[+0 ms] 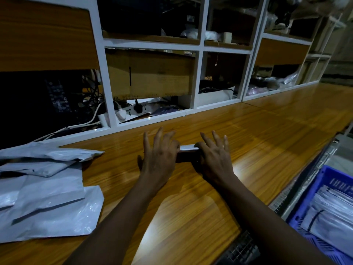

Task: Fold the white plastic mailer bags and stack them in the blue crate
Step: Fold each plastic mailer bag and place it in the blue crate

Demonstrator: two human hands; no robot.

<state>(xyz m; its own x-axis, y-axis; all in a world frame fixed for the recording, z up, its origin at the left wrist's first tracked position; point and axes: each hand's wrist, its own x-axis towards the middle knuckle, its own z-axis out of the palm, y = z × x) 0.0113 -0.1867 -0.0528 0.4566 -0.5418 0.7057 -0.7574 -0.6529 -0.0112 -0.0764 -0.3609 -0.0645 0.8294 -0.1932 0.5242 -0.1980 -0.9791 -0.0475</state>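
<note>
Left hand [159,155] and right hand [215,159], fingers spread, press one folded mailer [188,148]; one blue crate [309,196] nearby.

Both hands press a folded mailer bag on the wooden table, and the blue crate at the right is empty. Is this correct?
Not empty: the head view shows the blue crate holding folded bags. Left hand and right hand do press the folded mailer bag on the wooden table.
</note>
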